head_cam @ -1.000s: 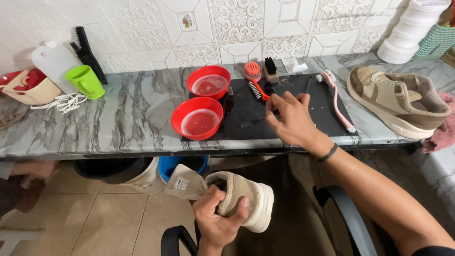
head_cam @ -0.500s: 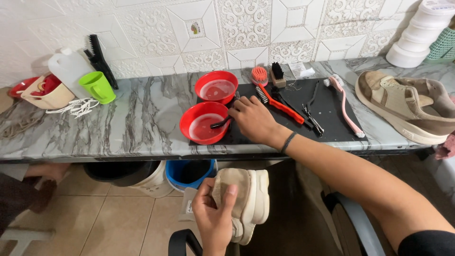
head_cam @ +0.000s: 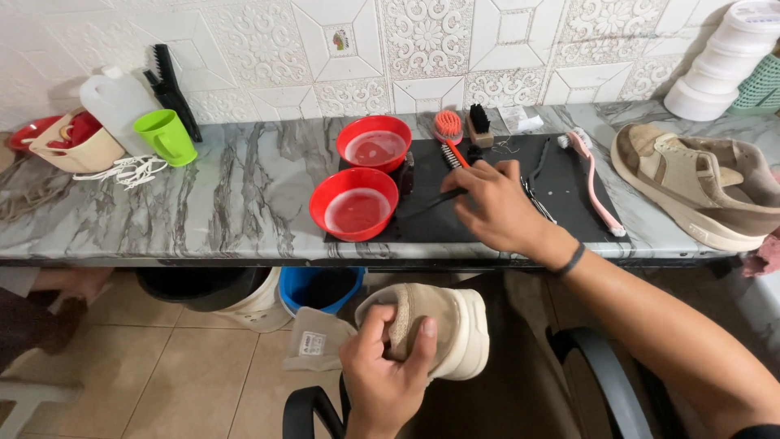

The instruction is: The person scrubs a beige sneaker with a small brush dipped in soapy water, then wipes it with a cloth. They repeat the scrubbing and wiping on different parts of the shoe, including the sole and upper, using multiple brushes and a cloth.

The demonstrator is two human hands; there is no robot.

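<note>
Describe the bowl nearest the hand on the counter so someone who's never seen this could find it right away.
On the grey marbled counter lies a black mat, and two red bowls sit along its left side. The one meant is the front red bowl, at the mat's near left corner, left of the right hand. Unlike the rear red bowl by the tiled wall, it sits at the counter's front edge.

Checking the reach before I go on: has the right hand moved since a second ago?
Yes. The right hand moved left across the black mat, toward the nearer red bowl, and now grips a thin dark tool.
</note>
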